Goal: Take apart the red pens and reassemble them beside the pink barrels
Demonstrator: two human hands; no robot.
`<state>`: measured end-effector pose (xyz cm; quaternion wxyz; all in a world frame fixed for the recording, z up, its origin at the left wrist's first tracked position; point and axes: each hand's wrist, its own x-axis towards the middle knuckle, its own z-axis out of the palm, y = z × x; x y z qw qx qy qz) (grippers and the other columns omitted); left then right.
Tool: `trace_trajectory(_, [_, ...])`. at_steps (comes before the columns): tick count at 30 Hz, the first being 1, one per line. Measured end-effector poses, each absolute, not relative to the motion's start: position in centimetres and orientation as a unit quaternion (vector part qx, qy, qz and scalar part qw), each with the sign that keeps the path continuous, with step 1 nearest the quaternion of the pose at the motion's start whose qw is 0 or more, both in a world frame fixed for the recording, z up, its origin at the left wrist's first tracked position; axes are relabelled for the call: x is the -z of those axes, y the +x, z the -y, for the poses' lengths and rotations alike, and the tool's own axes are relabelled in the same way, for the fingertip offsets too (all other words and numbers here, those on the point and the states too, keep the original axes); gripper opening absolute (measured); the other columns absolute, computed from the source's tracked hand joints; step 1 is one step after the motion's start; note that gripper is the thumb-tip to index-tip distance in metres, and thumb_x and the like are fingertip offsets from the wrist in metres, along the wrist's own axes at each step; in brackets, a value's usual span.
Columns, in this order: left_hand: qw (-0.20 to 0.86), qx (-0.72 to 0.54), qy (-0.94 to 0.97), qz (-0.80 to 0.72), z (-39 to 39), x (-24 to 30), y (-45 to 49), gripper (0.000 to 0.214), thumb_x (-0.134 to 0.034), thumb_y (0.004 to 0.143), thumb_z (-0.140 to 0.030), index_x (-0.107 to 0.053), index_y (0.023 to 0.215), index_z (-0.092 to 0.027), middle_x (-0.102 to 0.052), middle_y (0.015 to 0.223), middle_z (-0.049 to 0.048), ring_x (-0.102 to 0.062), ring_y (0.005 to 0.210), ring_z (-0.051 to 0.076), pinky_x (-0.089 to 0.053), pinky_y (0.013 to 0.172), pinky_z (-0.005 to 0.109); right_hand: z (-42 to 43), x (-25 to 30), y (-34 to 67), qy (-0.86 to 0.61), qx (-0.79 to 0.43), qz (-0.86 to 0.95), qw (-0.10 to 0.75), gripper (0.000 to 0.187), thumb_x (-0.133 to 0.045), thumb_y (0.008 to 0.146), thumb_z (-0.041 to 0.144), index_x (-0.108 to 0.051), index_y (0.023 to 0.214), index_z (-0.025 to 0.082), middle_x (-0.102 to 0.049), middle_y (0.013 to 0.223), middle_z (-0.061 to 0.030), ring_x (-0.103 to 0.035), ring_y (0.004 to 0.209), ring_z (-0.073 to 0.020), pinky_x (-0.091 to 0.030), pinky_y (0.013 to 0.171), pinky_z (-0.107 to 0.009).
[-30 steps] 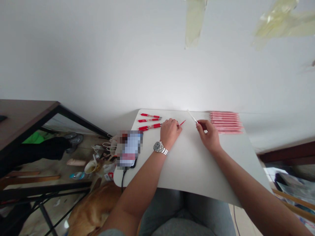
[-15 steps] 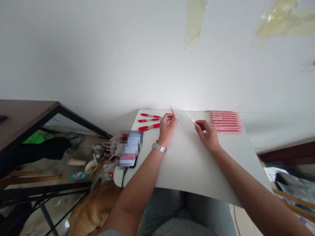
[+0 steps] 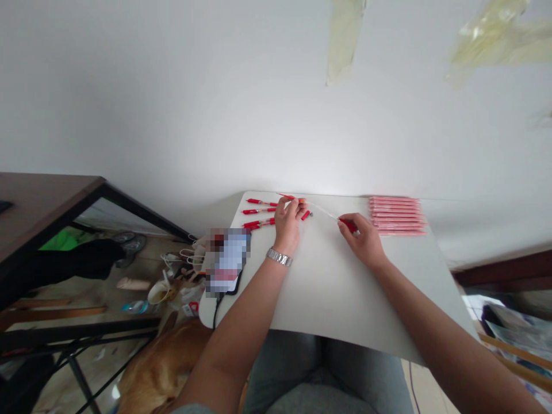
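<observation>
Wall tape [image 3: 344, 40], pixelated phone [image 3: 228, 264]; tan dog [image 3: 157, 365]

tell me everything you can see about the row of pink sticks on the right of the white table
The row of pink sticks is many long, thin pieces lying flat, side by side, lengthwise from left to right on the white table, near the wall. Pale, shiny streaks suggest clear plastic; finer details are too small to tell. The right hand is at its left end; whether they touch is unclear.
</observation>
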<state>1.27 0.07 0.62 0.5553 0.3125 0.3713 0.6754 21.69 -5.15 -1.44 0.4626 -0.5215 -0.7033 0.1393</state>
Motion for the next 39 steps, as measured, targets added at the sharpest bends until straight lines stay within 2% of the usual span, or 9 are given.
trace_trajectory(39, [0.534,-0.663,0.363,-0.379,0.18,-1.07,1.25,0.027,-0.079,0.085,-0.04,-0.057,0.088,-0.024,-0.074,0.089,0.0019,-0.072,0.083,0.015,-0.059,0.088,0.035,5.15,1.19,21.81,-0.518,-0.136,0.702,0.47,0.019,-0.059,0.101,0.039,-0.069,0.104,0.023,-0.069,0.093,-0.0067,-0.066,0.08,-0.0211,-0.054,0.074,-0.037])
